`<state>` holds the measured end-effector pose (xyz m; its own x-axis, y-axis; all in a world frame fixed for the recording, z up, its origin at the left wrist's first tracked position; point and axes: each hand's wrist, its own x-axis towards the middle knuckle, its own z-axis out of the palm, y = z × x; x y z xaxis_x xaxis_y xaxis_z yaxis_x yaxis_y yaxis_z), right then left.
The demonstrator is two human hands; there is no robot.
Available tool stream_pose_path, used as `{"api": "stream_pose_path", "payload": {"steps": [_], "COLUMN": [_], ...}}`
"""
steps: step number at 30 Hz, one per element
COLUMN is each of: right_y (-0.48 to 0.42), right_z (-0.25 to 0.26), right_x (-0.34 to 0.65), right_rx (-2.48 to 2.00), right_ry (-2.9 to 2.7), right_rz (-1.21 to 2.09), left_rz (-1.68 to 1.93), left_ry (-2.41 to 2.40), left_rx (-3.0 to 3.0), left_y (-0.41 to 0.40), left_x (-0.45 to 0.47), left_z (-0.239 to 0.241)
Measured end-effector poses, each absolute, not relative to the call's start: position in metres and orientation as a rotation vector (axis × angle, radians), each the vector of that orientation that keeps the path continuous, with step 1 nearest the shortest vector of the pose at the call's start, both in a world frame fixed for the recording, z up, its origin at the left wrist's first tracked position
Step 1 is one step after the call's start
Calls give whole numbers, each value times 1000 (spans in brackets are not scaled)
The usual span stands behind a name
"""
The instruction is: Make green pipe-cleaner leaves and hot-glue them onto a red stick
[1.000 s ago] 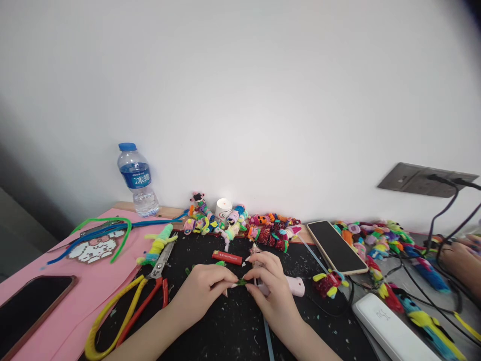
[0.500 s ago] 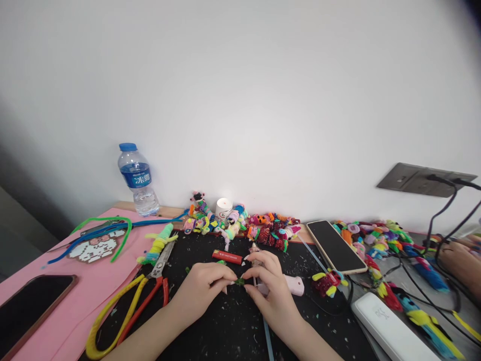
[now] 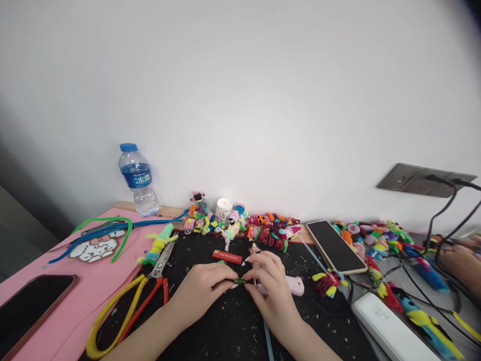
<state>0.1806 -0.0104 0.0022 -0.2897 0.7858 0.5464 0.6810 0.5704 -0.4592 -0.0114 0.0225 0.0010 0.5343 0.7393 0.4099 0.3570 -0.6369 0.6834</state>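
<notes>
Between the fingertips of both hands is a short green piece of pipe cleaner, held level over the black mat. My left hand pinches its left end. The thumb and fingers of my right hand close on its right end. Behind my right hand lies a pale pink glue gun, partly covered by the fingers. A red lighter rests just beyond the hands. To the left, scissors with yellow and red handles lie spread beside a yellow-green pipe-cleaner figure.
Many pipe-cleaner figures line the wall around a white cup. A water bottle stands back left. Phones, a white power bank and black cables lie about. Another person's hand is at far right.
The fingertips have shifted slightly, and the green piece now appears straighter and longer between them. Both hands stay in nearly the same place; other things have not moved.
</notes>
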Motion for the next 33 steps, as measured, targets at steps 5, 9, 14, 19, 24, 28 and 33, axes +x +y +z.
{"api": "stream_pose_path", "payload": {"steps": [5, 9, 14, 19, 24, 28, 33], "right_y": [-10, -10, -9, -10, -10, -10, -11], "right_z": [2, 2, 2, 3, 5, 5, 4], "right_x": [181, 181, 182, 181, 180, 180, 179], "right_rx": [-1155, -1166, -1159, -1166, -1179, -1187, -1172], "right_ry": [-2066, -2071, -2086, -2090, -2103, -2109, -2115], "right_rz": [126, 122, 59, 41, 48, 76, 69], "left_rz": [934, 911, 896, 868, 870, 866, 846], "left_ry": [907, 924, 912, 914, 925, 909, 881], "left_rx": [2286, 2318, 2414, 2466, 2465, 2493, 2535], "left_y": [23, 24, 24, 25, 24, 24, 24], "left_x": [-12, -13, -14, -15, -16, -16, -16], "left_z": [0, 1, 2, 2, 2, 2, 2]}}
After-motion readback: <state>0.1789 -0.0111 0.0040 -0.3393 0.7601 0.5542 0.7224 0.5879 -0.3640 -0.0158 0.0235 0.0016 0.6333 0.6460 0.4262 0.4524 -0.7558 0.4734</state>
